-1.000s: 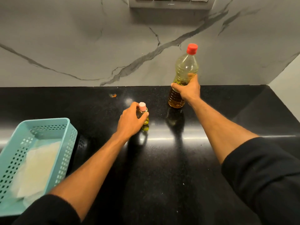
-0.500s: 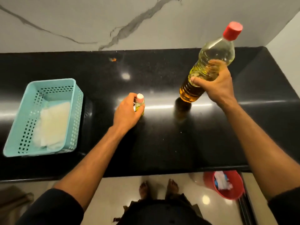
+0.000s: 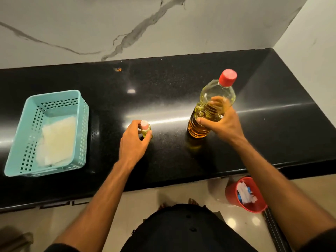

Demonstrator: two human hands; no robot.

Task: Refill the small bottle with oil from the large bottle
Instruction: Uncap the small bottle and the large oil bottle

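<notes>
A small bottle (image 3: pixel 146 128) with a pink cap and a little yellow oil stands on the black counter (image 3: pixel 163 84). My left hand (image 3: pixel 133 140) grips it, fingers curled round its body. To the right stands the large clear bottle (image 3: pixel 211 106), red cap on, about half full of golden oil. My right hand (image 3: pixel 221 122) holds its middle, thumb on the near side, fingers wrapped behind. Its base rests on the counter, tilted slightly right at the top. Both caps are on.
A teal perforated basket (image 3: pixel 27 135) holding white folded cloth sits on the counter at the left. A small orange speck (image 3: pixel 118 69) lies near the marble wall. Below the counter edge, a red bin (image 3: pixel 234 193) with paper stands on the floor at the right.
The large bottle has come from the back of the counter, was lifted and tilted, and now stands nearer the front edge. The small bottle also came nearer. The view has tipped downward.
</notes>
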